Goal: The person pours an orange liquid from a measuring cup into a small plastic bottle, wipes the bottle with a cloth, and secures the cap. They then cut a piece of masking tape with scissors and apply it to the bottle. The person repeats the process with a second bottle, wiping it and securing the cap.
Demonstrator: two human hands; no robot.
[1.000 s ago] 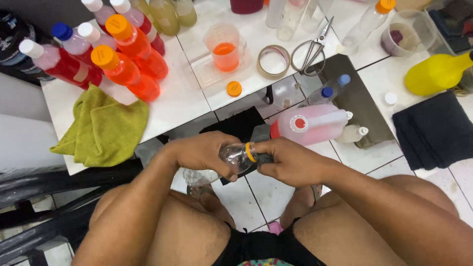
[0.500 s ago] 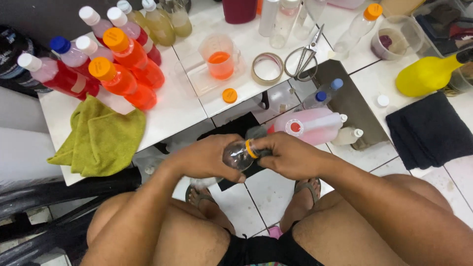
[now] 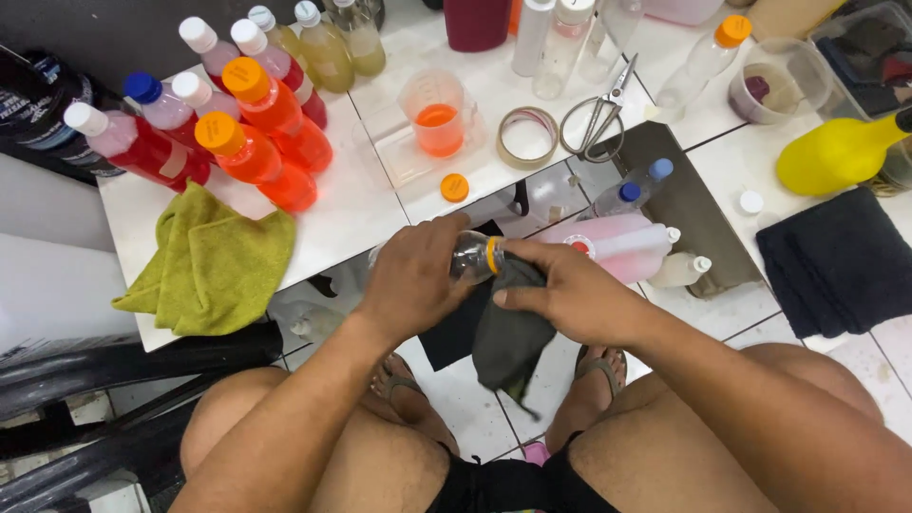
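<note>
My left hand [image 3: 410, 280] grips a small clear plastic bottle [image 3: 471, 256] lying sideways, its neck ring orange and pointing right. My right hand [image 3: 570, 290] holds a dark grey cloth [image 3: 508, 332] pressed against the bottle's neck end; the cloth hangs down between my knees. Both hands hover just in front of the white table's [image 3: 351, 214] front edge. A loose orange cap [image 3: 454, 187] lies on the table just above my hands.
Several bottles of red and orange liquid [image 3: 256, 133] stand at the left, beside a green cloth [image 3: 214, 261]. A measuring cup of orange liquid [image 3: 437, 114], tape roll [image 3: 528, 138], scissors [image 3: 598, 114], a pink bottle [image 3: 617, 247], a yellow bottle [image 3: 836, 152] and a black cloth [image 3: 841, 261] are around.
The dark cloth now shows in my right hand against the bottle's neck. Both hands have risen slightly toward the table edge; the bottle stays held sideways.
</note>
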